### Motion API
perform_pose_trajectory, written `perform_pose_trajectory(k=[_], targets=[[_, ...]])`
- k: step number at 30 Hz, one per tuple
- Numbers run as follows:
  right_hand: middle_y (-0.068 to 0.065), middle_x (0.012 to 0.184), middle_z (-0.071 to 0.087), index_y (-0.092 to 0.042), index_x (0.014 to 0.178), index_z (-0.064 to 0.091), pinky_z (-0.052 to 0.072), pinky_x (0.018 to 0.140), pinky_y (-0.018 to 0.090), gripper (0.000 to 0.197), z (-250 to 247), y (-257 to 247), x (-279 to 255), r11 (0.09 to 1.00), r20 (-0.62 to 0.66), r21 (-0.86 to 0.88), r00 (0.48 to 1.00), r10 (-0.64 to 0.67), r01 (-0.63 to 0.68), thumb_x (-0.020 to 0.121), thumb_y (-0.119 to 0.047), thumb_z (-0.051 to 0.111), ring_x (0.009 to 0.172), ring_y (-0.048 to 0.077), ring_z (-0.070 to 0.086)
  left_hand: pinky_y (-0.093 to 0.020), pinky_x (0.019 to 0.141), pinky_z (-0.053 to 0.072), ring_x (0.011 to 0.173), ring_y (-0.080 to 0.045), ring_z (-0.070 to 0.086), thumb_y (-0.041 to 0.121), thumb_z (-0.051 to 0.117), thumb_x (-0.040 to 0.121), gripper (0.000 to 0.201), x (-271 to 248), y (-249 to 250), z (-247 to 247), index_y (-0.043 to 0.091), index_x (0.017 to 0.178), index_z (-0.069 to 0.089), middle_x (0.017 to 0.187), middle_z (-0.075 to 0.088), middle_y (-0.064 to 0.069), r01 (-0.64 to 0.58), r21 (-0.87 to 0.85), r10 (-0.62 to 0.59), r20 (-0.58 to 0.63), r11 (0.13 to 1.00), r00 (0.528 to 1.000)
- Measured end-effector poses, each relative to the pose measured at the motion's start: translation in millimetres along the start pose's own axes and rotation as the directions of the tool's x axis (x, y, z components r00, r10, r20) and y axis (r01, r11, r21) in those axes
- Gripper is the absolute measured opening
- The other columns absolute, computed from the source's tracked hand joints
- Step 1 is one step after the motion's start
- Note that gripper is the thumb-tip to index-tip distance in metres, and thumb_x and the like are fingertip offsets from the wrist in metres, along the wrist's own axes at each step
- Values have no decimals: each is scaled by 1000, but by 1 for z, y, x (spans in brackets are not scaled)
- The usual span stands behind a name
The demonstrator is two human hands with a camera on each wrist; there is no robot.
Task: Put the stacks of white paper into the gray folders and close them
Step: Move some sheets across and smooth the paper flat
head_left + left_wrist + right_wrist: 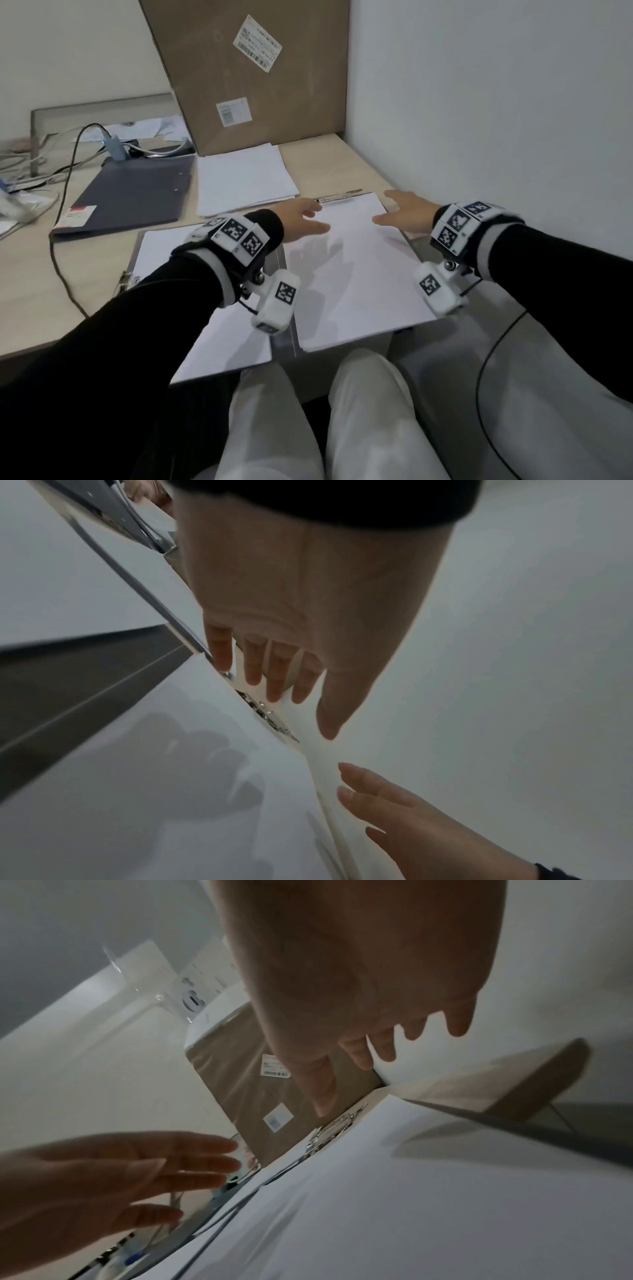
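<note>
A gray folder (281, 274) lies open at the table's near edge, overhanging my lap. A stack of white paper (356, 274) lies on its right half below a metal clip (337, 198), and white sheets (219, 335) cover its left half. My left hand (301, 219) hovers open over the stack's top left corner, fingers straight (274, 674). My right hand (400, 214) hovers open over the top right corner, holding nothing (363, 1047). A second paper stack (243, 178) lies farther back. A closed gray folder (133, 195) lies to its left.
A tall cardboard box (253, 75) leans against the back wall behind the loose stack. Cables (68, 161) and a gray tray (102, 116) with clutter crowd the far left. A white wall (496, 102) runs close along the right. My legs (308, 418) are below the table edge.
</note>
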State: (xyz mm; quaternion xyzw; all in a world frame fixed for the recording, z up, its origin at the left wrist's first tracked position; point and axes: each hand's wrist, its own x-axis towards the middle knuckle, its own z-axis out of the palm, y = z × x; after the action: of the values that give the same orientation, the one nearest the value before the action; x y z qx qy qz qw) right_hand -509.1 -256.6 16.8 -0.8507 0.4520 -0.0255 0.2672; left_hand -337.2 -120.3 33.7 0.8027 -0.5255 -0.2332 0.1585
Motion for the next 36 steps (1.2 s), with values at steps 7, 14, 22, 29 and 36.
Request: perform_pose_trajectory(k=[7, 14, 22, 29, 36], targets=[[-1, 162, -5, -16, 153, -2, -1, 119, 44, 89, 5, -4, 61, 988, 141, -150, 988, 57, -36, 90, -56, 46, 148, 26, -15, -18, 96, 36, 127, -19, 51, 17, 54, 92, 42, 71, 23, -8, 8, 133, 51, 138, 54, -6, -43, -140, 35, -57, 989, 998], [-1, 162, -5, -21, 153, -6, -2, 119, 46, 98, 23, 11, 85, 982, 193, -166, 973, 126, -94, 82, -72, 40, 149, 24, -10, -24, 109, 31, 135, -19, 43, 13, 48, 94, 47, 121, 41, 7, 10, 140, 44, 146, 46, -5, -64, -38, 64, 14, 997, 998], [-2, 161, -14, -15, 152, -10, -1, 118, 44, 92, 31, 8, 86, 983, 182, -164, 976, 117, -87, 90, -55, 44, 148, 26, -14, -24, 105, 34, 132, -21, 45, 11, 43, 95, 50, 147, 44, 24, 11, 145, 35, 145, 46, -6, -56, 22, 55, 37, 998, 998], [-2, 161, -14, -14, 153, -8, -1, 118, 45, 93, 35, 7, 87, 987, 157, -139, 982, 107, -86, 89, -54, 46, 148, 28, -14, -31, 99, 45, 115, -27, 58, 22, 51, 92, 40, 151, 48, 17, 17, 131, 54, 127, 61, -8, -71, -12, 70, -51, 997, 996], [0, 161, -12, -14, 153, -7, -2, 121, 43, 92, 36, 9, 89, 985, 161, -137, 979, 122, -101, 89, -57, 44, 148, 30, -15, -28, 91, 45, 108, -25, 61, 21, 45, 92, 29, 131, 34, -13, 14, 108, 67, 115, 68, -6, -5, 115, 37, -279, 993, 960]])
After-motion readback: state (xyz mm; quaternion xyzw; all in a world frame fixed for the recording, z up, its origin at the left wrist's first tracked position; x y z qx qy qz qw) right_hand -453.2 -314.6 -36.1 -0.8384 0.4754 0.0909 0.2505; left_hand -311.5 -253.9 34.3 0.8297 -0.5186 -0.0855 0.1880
